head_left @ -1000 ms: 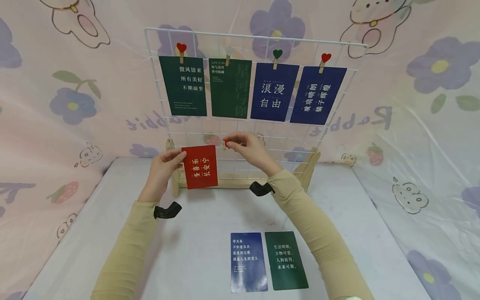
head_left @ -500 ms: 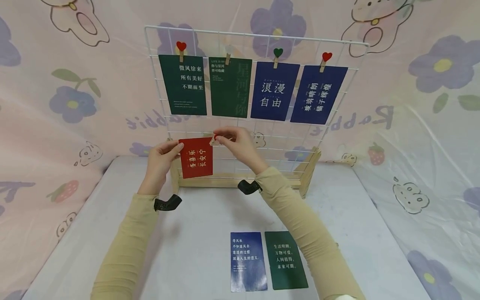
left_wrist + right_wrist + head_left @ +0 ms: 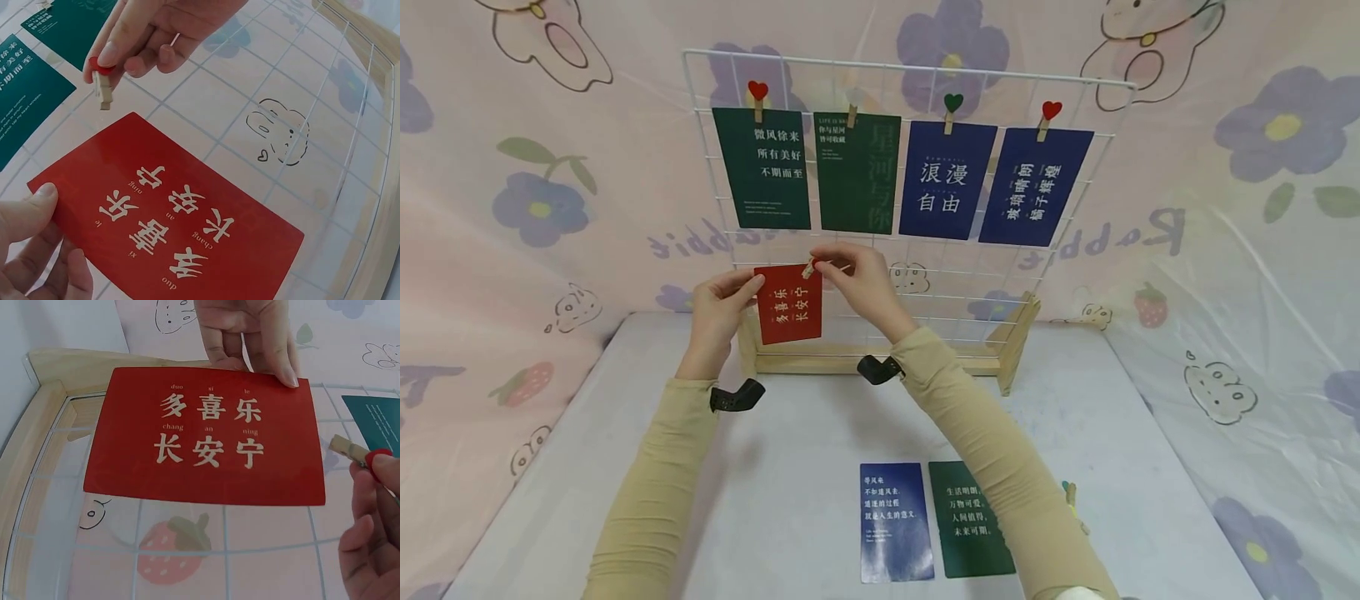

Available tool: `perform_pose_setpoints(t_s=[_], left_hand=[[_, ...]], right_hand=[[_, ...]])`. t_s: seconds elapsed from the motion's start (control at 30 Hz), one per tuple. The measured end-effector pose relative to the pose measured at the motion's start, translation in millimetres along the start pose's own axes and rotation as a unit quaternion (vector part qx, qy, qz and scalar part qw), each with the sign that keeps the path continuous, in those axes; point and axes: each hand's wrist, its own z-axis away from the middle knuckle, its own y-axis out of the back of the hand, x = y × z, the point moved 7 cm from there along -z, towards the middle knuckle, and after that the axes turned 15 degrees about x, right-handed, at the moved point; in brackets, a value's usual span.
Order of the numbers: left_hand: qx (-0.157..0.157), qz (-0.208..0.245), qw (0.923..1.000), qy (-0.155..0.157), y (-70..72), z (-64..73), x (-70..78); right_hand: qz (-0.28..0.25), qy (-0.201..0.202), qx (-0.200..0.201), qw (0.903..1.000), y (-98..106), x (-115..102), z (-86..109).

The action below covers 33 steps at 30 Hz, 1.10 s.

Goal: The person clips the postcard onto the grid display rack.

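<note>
My left hand (image 3: pixel 718 312) pinches a red card (image 3: pixel 789 304) with white characters by its left edge, in front of the lower part of a white wire grid (image 3: pixel 857 265). Between thumb and fingers, my right hand (image 3: pixel 865 283) pinches a small wooden clothespin (image 3: pixel 349 449) topped with a red heart. In the left wrist view the clothespin (image 3: pixel 102 87) is just off the card's upper corner, with a gap between them. The right wrist view also shows it apart from the card.
Two green cards (image 3: pixel 763 168) and two blue cards (image 3: pixel 947 180) hang clipped along the grid's upper part. A wooden base (image 3: pixel 880 364) bears the grid. On the white table (image 3: pixel 790 500) lie a blue card (image 3: pixel 897 522) and a green card (image 3: pixel 970 521); more clothespins (image 3: pixel 1075 507) peek out beside the right sleeve.
Both hands have risen toward the grid, the left with the red card. My right hand has moved left with the clothespin, closer to the card's upper right corner.
</note>
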Motion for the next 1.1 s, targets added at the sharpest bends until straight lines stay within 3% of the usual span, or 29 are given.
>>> perform_pose_setpoints(t_s=[0.2, 0.47, 1.1], left_hand=[[0.017, -0.003, 0.9998, -0.011, 0.9, -0.7, 5.3], [0.017, -0.013, 0.9995, -0.025, 0.4, -2.6, 7.7], [0.054, -0.058, 0.9925, -0.093, -1.0, -6.3, 14.0]], right_hand=[[0.004, 0.02, 0.011, 0.9997, -4.3, -5.6, -3.3], [-0.003, 0.006, 0.038, 0.9993, -5.6, -6.3, -7.7], [0.025, 0.015, 0.065, 0.9975, -12.2, 0.7, -10.3]])
